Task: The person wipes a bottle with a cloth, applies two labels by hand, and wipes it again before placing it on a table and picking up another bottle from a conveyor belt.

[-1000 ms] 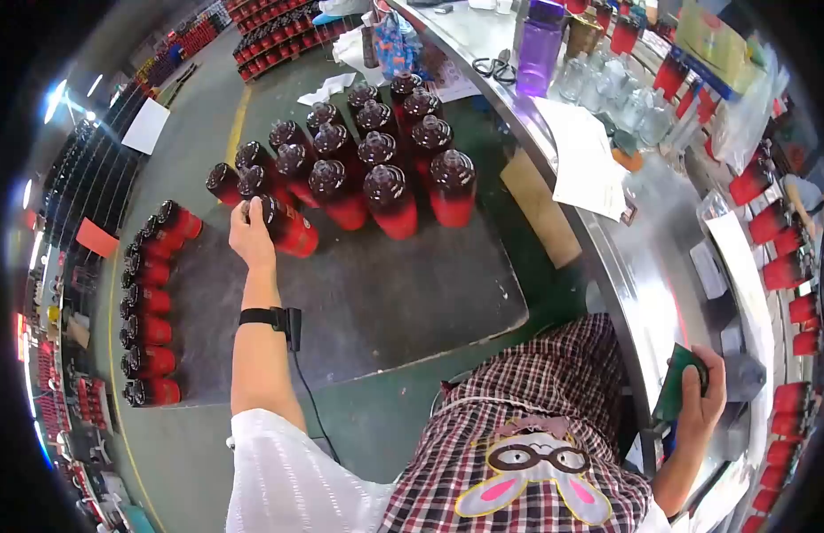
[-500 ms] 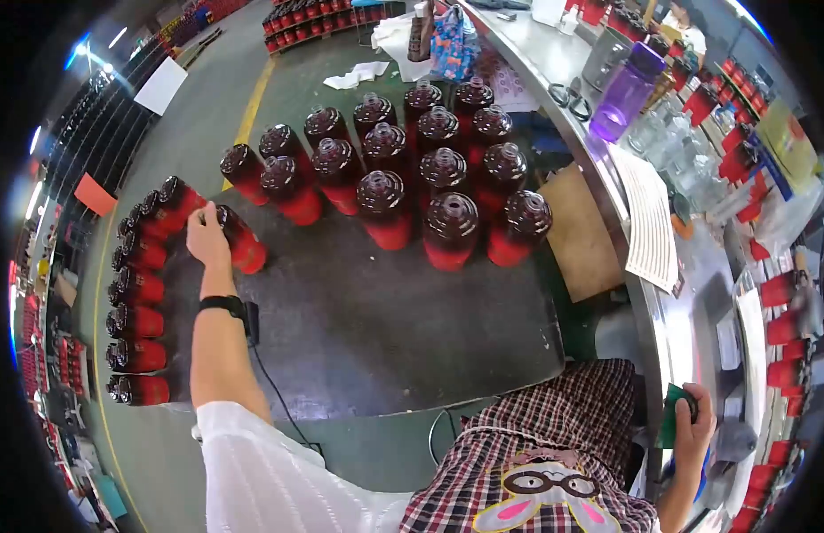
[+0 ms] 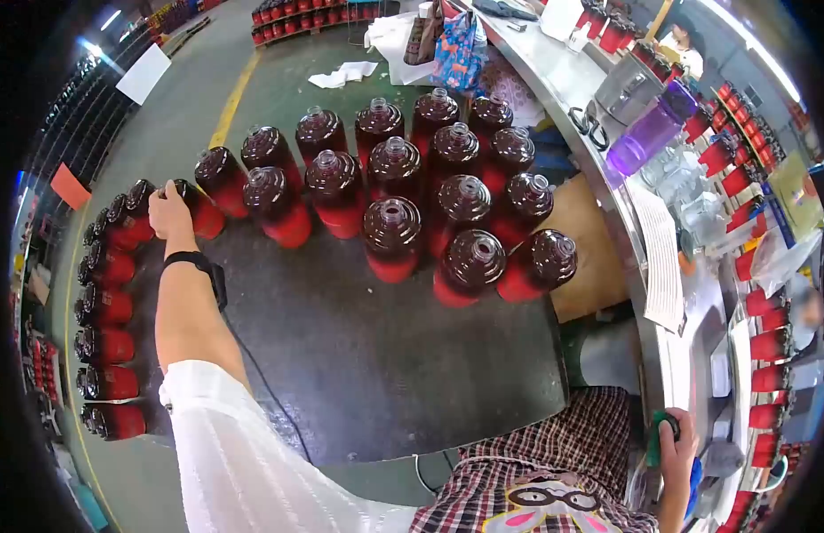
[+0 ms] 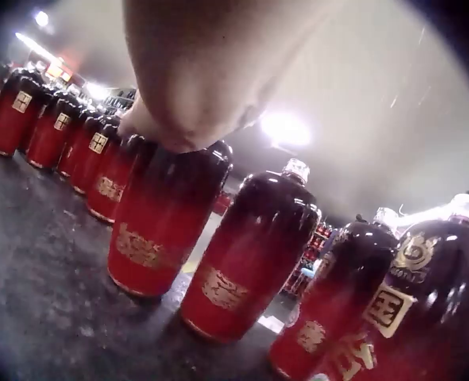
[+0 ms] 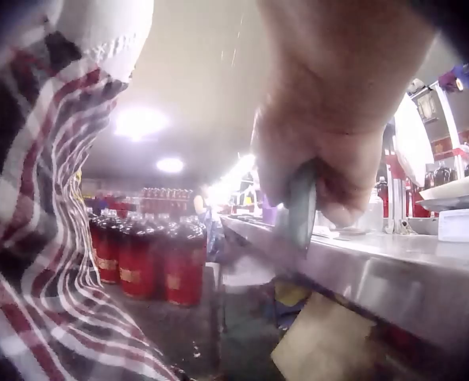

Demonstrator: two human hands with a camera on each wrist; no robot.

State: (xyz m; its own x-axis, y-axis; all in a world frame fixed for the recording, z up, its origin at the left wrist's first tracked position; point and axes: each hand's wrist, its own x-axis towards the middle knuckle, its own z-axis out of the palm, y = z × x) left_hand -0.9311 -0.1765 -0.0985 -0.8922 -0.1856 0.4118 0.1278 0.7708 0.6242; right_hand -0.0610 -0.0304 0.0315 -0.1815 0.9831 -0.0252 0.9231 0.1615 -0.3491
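Observation:
My left hand (image 3: 172,216) grips the neck of a glossy bottle (image 3: 204,213), dark at the shoulders and red below, at the far left of the dark table (image 3: 385,382). In the left wrist view, the fingers cover the top of that bottle (image 4: 159,230), which stands upright with gold lettering near its base. To its left runs a row of matching bottles (image 3: 107,305) along the table edge; other open-necked bottles (image 3: 392,235) stand to its right. By the steel counter, my right hand (image 3: 683,449) holds a flat dark green piece (image 5: 302,208), thumb against it.
The steel counter (image 3: 665,364) runs along the right, bearing a printed sheet (image 3: 653,258), a purple bottle (image 3: 652,133), black scissors (image 3: 589,128) and clear glass pieces. A cardboard sheet (image 3: 585,249) lies beyond the table's right edge. A cable trails from the left wrist.
My left hand has carried the bottle leftward, from beside the grouped bottles to the end of the left row. The right hand keeps its hold on the green piece by the counter.

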